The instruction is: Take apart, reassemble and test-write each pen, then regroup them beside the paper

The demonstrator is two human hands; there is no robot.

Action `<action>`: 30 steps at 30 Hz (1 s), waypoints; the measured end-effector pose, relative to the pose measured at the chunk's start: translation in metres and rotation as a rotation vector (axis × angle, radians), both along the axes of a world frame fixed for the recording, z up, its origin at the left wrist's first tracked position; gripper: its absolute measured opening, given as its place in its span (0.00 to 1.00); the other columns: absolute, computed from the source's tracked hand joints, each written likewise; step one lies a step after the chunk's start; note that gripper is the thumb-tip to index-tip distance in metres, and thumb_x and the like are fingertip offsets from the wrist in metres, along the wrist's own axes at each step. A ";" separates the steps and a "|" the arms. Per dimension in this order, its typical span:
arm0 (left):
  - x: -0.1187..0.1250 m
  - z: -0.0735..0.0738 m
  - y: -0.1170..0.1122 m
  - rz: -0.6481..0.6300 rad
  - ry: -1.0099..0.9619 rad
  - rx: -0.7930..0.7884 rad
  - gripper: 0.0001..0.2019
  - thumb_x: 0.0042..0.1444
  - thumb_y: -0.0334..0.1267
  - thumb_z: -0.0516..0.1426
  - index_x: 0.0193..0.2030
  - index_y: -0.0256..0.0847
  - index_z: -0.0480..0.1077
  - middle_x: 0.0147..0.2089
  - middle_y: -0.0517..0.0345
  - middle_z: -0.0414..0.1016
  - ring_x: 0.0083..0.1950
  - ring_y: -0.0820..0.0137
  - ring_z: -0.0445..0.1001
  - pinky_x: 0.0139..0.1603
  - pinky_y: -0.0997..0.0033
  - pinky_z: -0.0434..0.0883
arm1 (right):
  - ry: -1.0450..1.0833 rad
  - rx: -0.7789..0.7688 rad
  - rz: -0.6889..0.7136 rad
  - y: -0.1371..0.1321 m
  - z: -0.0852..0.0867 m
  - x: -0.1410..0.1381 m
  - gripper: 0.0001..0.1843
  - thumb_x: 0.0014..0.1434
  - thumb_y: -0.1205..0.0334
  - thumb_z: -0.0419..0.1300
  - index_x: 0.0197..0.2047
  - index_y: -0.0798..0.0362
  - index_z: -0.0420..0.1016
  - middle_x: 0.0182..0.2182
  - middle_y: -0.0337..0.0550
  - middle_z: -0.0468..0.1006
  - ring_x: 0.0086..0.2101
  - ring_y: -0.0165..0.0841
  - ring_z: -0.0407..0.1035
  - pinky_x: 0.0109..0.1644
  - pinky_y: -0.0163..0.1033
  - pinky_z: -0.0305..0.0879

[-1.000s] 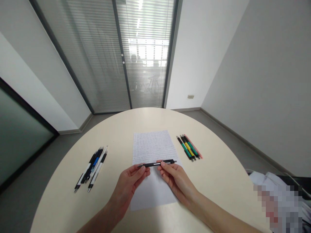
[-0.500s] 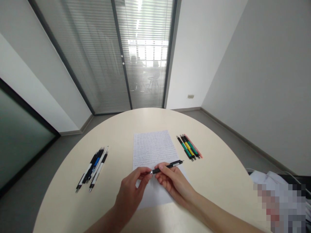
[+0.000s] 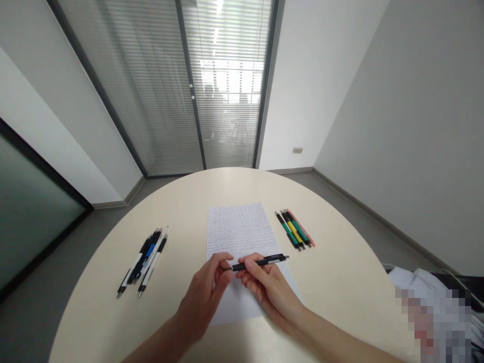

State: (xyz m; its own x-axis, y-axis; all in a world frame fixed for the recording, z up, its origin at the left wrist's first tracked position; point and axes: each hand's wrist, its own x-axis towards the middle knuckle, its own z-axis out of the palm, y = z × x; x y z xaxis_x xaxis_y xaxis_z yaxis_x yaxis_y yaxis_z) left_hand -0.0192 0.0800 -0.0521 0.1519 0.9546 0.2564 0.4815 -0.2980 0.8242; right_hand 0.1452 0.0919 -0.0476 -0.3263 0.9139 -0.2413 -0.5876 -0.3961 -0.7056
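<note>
My right hand (image 3: pixel 266 282) grips a black pen (image 3: pixel 260 262) by its barrel, thumb on top, with the clicker end pointing right. At the pen's silver tip, my left hand (image 3: pixel 206 287) has its thumb and curled fingers closed about the point; the exact contact is partly hidden. Below both hands lies a sheet of paper (image 3: pixel 240 227). Handwritten lines cover its upper part, while the lower part is white.
On the round table (image 3: pixel 242 186), several black, white and blue pens (image 3: pixel 145 259) lie at the left. To the right is a row of green, yellow and pink pens (image 3: pixel 295 231). White cloth (image 3: pixel 410 280) shows beyond the table's right edge.
The pen has turned closer to level and shifted slightly. My left index finger has lifted a little from the tip, while my right hand keeps its grip.
</note>
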 end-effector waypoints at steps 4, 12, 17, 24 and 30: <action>0.001 -0.003 0.001 0.051 -0.072 0.032 0.06 0.61 0.38 0.54 0.42 0.44 0.70 0.39 0.57 0.78 0.39 0.66 0.76 0.42 0.71 0.70 | 0.006 -0.027 -0.030 0.002 0.000 0.001 0.15 0.50 0.56 0.72 0.34 0.59 0.79 0.25 0.42 0.79 0.27 0.23 0.71 0.33 0.24 0.67; 0.001 0.001 0.004 0.055 -0.067 -0.059 0.06 0.60 0.40 0.55 0.41 0.44 0.71 0.36 0.57 0.79 0.36 0.66 0.77 0.39 0.70 0.71 | 0.016 -0.018 -0.024 0.003 -0.004 0.001 0.13 0.52 0.58 0.70 0.35 0.59 0.79 0.26 0.43 0.80 0.28 0.24 0.72 0.34 0.24 0.69; 0.003 -0.005 0.003 0.072 -0.168 -0.067 0.05 0.59 0.38 0.57 0.40 0.44 0.72 0.38 0.56 0.81 0.40 0.66 0.79 0.44 0.69 0.72 | 0.010 -0.024 -0.030 0.004 -0.001 0.002 0.13 0.52 0.57 0.70 0.36 0.59 0.79 0.26 0.43 0.79 0.27 0.23 0.72 0.33 0.23 0.68; 0.004 -0.008 0.007 0.056 -0.298 -0.218 0.07 0.57 0.41 0.59 0.41 0.43 0.69 0.34 0.58 0.79 0.32 0.67 0.79 0.34 0.71 0.73 | 0.007 -0.038 -0.035 0.004 -0.002 0.002 0.14 0.52 0.57 0.71 0.35 0.60 0.79 0.25 0.42 0.79 0.26 0.22 0.71 0.32 0.22 0.68; 0.006 -0.008 0.004 0.037 -0.283 -0.178 0.06 0.60 0.40 0.56 0.40 0.42 0.69 0.29 0.60 0.76 0.29 0.69 0.77 0.33 0.72 0.72 | -0.014 -0.067 -0.055 0.006 -0.003 0.001 0.16 0.49 0.56 0.72 0.36 0.60 0.80 0.25 0.42 0.79 0.27 0.23 0.71 0.33 0.23 0.69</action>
State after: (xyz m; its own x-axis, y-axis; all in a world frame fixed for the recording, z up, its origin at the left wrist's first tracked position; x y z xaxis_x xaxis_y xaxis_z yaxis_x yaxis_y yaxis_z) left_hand -0.0133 0.0836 -0.0600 0.0627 0.9916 0.1127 0.2338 -0.1244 0.9643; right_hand 0.1466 0.0982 -0.0506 -0.2719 0.9123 -0.3063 -0.6003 -0.4096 -0.6869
